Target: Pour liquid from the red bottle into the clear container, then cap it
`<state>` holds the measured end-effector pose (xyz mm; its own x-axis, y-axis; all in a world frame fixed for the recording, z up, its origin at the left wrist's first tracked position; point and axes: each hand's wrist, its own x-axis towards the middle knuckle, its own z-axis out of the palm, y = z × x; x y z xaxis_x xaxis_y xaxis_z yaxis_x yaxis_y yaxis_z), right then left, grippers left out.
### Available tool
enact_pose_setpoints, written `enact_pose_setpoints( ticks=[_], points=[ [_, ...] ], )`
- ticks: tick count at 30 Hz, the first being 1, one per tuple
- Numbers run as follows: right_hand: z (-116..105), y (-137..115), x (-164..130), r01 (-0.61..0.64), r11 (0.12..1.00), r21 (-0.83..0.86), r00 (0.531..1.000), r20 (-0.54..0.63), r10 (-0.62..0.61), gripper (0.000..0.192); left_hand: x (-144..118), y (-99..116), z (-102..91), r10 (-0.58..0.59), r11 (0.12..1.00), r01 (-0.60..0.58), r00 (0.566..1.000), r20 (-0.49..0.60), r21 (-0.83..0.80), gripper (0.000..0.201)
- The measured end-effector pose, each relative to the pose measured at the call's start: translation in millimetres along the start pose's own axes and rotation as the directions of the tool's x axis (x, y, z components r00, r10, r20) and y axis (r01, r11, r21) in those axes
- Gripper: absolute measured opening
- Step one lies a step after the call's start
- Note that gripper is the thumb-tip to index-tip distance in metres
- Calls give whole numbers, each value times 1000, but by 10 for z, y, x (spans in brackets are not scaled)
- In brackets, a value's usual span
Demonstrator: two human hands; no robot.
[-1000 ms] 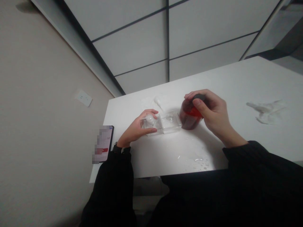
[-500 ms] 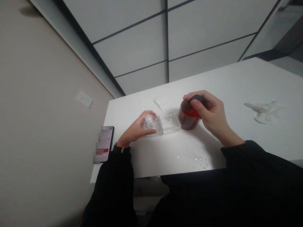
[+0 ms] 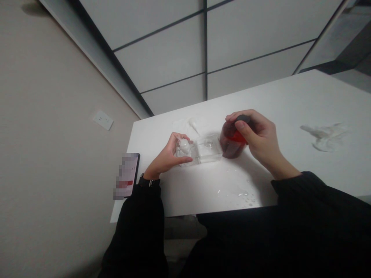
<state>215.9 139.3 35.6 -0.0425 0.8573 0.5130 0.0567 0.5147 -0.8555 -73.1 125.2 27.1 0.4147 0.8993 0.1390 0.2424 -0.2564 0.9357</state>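
My left hand (image 3: 164,160) is curled around a clear, squarish bottle (image 3: 191,154) topped by a white rounded cap (image 3: 184,144). Right beside it stands a second clear squarish container (image 3: 210,151). A dark red bottle (image 3: 231,144) with a black cap (image 3: 242,118) is in my right hand (image 3: 262,137), whose fingers wrap its upper part and whose thumb lies near the cap. All three stand in a row and appear to touch or nearly touch. Just behind them lies a small white tapered piece (image 3: 193,124), its kind unclear.
A phone (image 3: 129,175) with a lit screen lies at the left table edge by the wall. Crumpled tissue (image 3: 329,137) rests on the right of the white table (image 3: 185,200). Water drops (image 3: 245,195) wet the front part. A wall socket (image 3: 103,120) is at left.
Both hands keep their grips, and the bottles stay in the same places. Only a slight shift of the camera shows.
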Motion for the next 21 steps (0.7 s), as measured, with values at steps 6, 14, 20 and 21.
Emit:
enact_pose_setpoints(
  ticks=[6, 14, 20, 21],
  points=[
    [25, -24, -8, 8, 999, -34, 999, -45, -10, 25, 16, 40, -8, 33, 996, -41, 995, 93, 84, 45],
    [21, -15, -5, 8, 999, -34, 999, -41, -9, 24, 14, 18, -3, 39, 998, -41, 998, 39, 47, 65],
    [21, -12, -5, 9, 999, -32, 999, -43, -11, 24, 27, 78, -3, 84, 996, -84, 996, -25, -5, 35],
    [21, -12, -5, 8, 999, -31, 999, -44, -9, 24, 29, 69, 2, 86, 996, -87, 995, -50, -21, 30]
  ],
)
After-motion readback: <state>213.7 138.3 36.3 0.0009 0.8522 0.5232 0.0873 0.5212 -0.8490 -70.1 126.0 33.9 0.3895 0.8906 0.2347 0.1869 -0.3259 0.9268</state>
